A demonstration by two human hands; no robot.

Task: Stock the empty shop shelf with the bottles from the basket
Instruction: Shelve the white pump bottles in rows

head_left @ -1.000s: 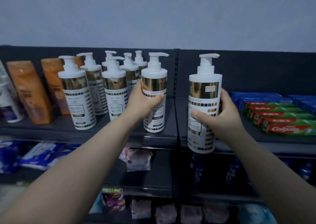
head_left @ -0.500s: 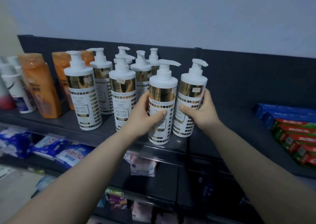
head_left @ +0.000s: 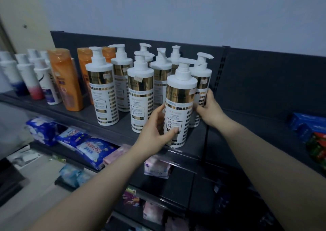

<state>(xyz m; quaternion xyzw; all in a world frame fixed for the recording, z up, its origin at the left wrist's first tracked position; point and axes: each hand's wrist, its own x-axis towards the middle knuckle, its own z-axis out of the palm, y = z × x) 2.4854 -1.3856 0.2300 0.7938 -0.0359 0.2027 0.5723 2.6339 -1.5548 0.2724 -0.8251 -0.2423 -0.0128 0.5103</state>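
Several white pump bottles with gold bands stand upright on the dark shelf (head_left: pixel 112 132). My left hand (head_left: pixel 155 130) grips the front bottle (head_left: pixel 180 100) near the shelf's front edge, thumb across its label. Behind it and to the right stands another pump bottle (head_left: pixel 202 82), which my right hand (head_left: pixel 208 108) holds at its lower side. Both bottles appear to stand on the shelf board, close together. The basket is out of view.
Orange bottles (head_left: pixel 66 79) and white bottles with red and blue bases (head_left: pixel 30 77) fill the shelf's left end. Blue, red and green boxes (head_left: pixel 312 135) lie on the right shelf section, with bare board between. Packets (head_left: pixel 91 149) fill the lower shelves.
My right hand has carried its bottle left from the neighbouring section and set it behind the front bottle. The view has swung left and closer to the shelf.
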